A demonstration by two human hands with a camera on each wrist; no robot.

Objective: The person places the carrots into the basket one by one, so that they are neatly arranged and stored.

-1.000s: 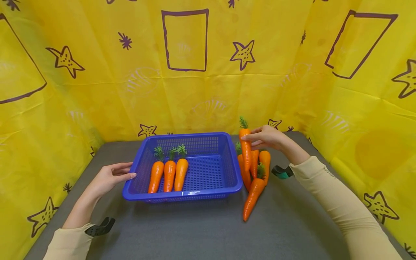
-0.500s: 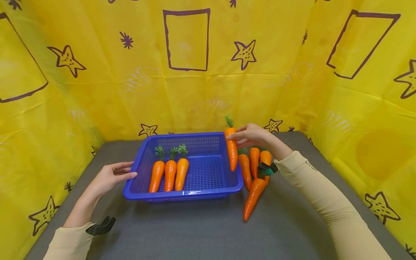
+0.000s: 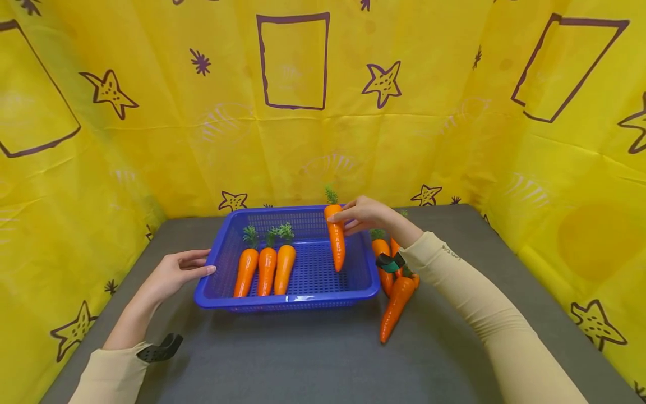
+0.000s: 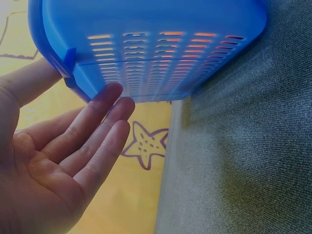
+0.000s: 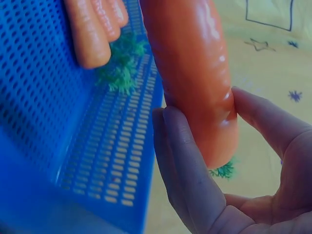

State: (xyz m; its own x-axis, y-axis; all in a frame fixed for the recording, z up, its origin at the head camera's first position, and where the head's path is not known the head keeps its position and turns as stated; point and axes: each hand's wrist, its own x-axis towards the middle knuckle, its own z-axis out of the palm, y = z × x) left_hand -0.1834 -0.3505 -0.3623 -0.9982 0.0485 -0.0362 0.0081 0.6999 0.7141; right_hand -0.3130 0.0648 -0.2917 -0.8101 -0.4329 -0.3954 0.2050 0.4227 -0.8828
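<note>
My right hand (image 3: 370, 216) pinches an orange carrot (image 3: 336, 241) near its leafy end, thumb on one side and fingers on the other. The carrot hangs tip down over the right part of a blue plastic basket (image 3: 330, 298). Three carrots (image 3: 267, 272) lie side by side at the left inside the basket, green tops toward the back. In the left wrist view, my left hand (image 4: 68, 151) holds the basket's left end, its thumb over the rim and fingertips at the outer slotted wall. The right wrist view shows the held carrot (image 5: 195, 73) up close.
Several more carrots (image 3: 396, 308) lie in a pile just right of the basket, partly hidden by my right wrist. A grey cloth (image 3: 282, 359) covers the table. Yellow printed curtains (image 3: 298, 151) enclose the back and both sides.
My right hand has carried the carrot leftward from above the pile, past the basket's right rim, to over its inside. The left hand stays at the basket's left end.
</note>
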